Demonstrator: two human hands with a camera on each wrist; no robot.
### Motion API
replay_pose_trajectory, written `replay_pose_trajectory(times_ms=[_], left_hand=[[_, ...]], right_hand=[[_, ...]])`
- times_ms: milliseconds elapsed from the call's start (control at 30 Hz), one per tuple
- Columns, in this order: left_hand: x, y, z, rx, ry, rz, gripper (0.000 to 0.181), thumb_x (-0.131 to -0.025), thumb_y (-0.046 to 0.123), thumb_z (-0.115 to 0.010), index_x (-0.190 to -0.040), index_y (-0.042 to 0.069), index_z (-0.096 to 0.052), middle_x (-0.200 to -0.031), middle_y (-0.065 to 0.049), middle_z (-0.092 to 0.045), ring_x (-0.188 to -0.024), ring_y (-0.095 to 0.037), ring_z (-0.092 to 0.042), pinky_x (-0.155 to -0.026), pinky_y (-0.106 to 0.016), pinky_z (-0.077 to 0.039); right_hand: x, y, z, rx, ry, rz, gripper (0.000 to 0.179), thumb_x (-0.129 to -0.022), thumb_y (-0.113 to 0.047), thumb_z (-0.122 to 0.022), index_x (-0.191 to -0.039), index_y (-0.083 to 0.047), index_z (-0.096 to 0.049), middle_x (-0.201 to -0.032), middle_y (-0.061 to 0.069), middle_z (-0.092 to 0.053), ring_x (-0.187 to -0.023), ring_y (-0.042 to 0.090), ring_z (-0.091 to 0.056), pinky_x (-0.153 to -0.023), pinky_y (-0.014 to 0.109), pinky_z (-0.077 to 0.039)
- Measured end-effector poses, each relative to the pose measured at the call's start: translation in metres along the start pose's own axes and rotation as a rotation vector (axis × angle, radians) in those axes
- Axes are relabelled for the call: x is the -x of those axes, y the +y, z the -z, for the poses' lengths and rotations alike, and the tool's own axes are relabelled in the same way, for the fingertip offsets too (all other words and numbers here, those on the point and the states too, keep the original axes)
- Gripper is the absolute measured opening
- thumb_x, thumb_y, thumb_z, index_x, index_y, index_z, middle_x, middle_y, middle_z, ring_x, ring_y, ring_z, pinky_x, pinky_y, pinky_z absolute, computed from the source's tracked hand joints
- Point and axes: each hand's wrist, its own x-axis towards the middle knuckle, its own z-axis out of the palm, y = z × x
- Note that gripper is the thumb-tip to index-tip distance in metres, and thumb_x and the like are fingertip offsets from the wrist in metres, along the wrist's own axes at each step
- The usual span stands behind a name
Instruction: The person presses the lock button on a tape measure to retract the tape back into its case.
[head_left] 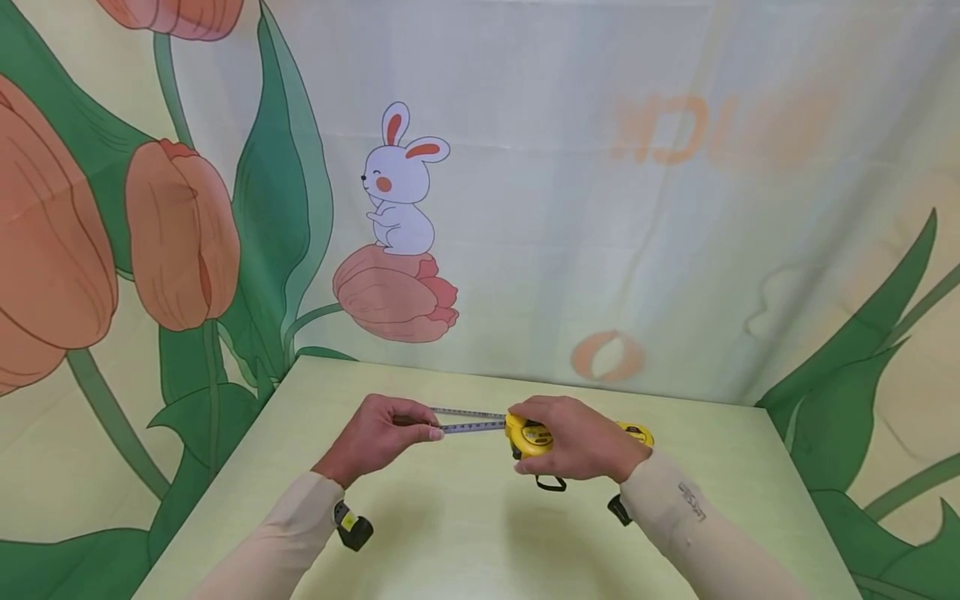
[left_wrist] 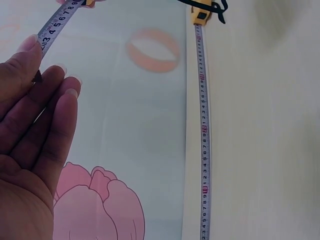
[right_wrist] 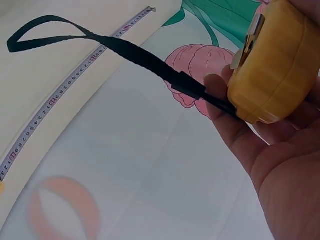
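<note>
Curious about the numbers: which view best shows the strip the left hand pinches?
Left wrist: the pinched strip looks large and legible. The head view shows it small, running to the held tape measure; the right wrist view shows none.

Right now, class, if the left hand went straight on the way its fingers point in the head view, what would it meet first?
Probably the yellow tape measure case in the right hand: the extended blade runs from the left hand to it, though depth is unclear.
</note>
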Motion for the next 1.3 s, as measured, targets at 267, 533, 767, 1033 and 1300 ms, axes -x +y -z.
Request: replay_pose_trajectory(times_ms=[267, 533, 767, 1033, 1300], left_hand=[[-0.0004, 0.0013, -0.0006, 0.014, -0.009, -0.014, 0.014, -0.090, 0.022, -0.083, -0.100, 0.012, -0.082, -0.099, -0.008, -0.080, -0.083, -0.017, -0.071, -0.082, -0.028, -0.060], [-0.0018, 0.0048, -0.0020, 0.028, -0.010, -0.018, 0.013, -0.089, 0.021, -0.083, -0.099, 0.012, -0.082, -0.098, -0.008, -0.080, -0.082, -0.017, -0.071, -0.080, -0.027, -0.059], [-0.0027, 0.0058, -0.0031, 0.024, 0.002, -0.013, 0.013, -0.089, 0.020, -0.083, -0.099, 0.012, -0.082, -0.097, -0.008, -0.080, -0.081, -0.017, -0.070, -0.078, -0.027, -0.058], [-0.0029, 0.0063, -0.0071, 0.008, 0.002, 0.000, 0.011, -0.090, 0.020, -0.083, -0.099, 0.014, -0.083, -0.098, -0.006, -0.080, -0.082, -0.018, -0.070, -0.080, -0.028, -0.058], [-0.0020, 0.0066, -0.0084, 0.013, -0.004, 0.000, 0.012, -0.090, 0.021, -0.083, -0.100, 0.013, -0.083, -0.098, -0.006, -0.080, -0.083, -0.019, -0.069, -0.081, -0.030, -0.059]], right_hand=[[-0.0008, -0.0004, 0.0002, 0.001, -0.009, 0.004, 0.056, -0.086, -0.033, -0.085, -0.135, -0.014, -0.065, -0.122, -0.004, -0.068, -0.098, 0.011, -0.059, -0.090, 0.030, -0.054], [-0.0014, -0.0016, 0.0009, 0.008, -0.017, -0.025, 0.059, -0.086, -0.036, -0.084, -0.138, -0.015, -0.064, -0.126, -0.004, -0.068, -0.101, 0.011, -0.059, -0.093, 0.031, -0.054], [-0.0028, -0.0031, 0.0022, 0.004, -0.012, -0.004, 0.058, -0.086, -0.034, -0.085, -0.137, -0.014, -0.064, -0.124, -0.003, -0.069, -0.100, 0.012, -0.059, -0.092, 0.031, -0.055], [-0.0007, -0.0024, 0.0012, 0.002, -0.008, -0.016, 0.060, -0.086, -0.034, -0.085, -0.138, -0.013, -0.064, -0.128, -0.002, -0.069, -0.102, 0.012, -0.060, -0.094, 0.032, -0.055], [-0.0029, -0.0056, 0.0003, -0.016, -0.026, -0.024, 0.061, -0.087, -0.035, -0.084, -0.140, -0.014, -0.063, -0.132, -0.002, -0.068, -0.106, 0.012, -0.061, -0.097, 0.034, -0.055]])
